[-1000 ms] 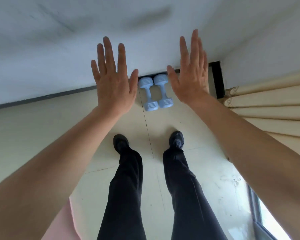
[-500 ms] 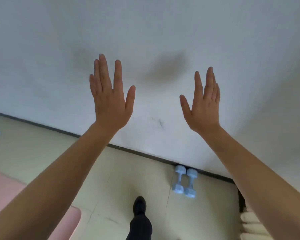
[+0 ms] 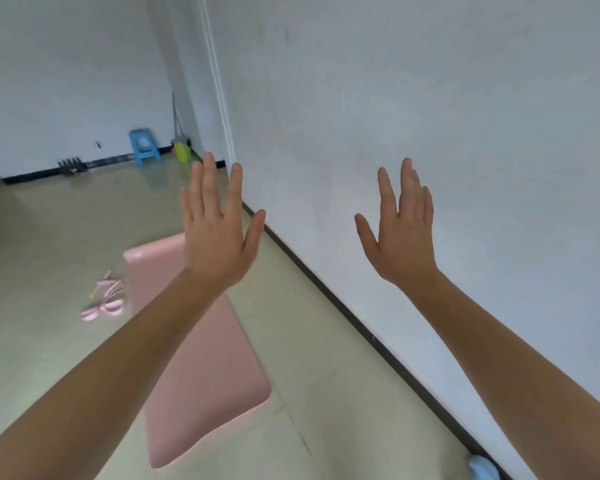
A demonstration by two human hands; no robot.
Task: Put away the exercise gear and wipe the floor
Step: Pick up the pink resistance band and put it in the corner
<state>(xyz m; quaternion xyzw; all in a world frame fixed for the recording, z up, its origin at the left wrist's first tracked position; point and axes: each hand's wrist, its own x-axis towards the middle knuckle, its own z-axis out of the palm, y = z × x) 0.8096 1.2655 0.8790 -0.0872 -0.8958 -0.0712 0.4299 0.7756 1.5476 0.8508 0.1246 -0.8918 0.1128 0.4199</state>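
Left hand [image 3: 219, 244] and right hand [image 3: 404, 244] stay spread — pink mat [image 3: 208, 375] now ahead.

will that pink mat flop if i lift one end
Probably floppy: the pink mat lies thin and flat on the floor, so a lifted end would likely sag. That thinness suggests it is light for its size.

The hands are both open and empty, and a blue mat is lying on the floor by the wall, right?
Not quite: the mat is pink, not blue, as the head view shows. The rest holds: it lies on the floor by the wall, and the left hand and right hand are open and empty.
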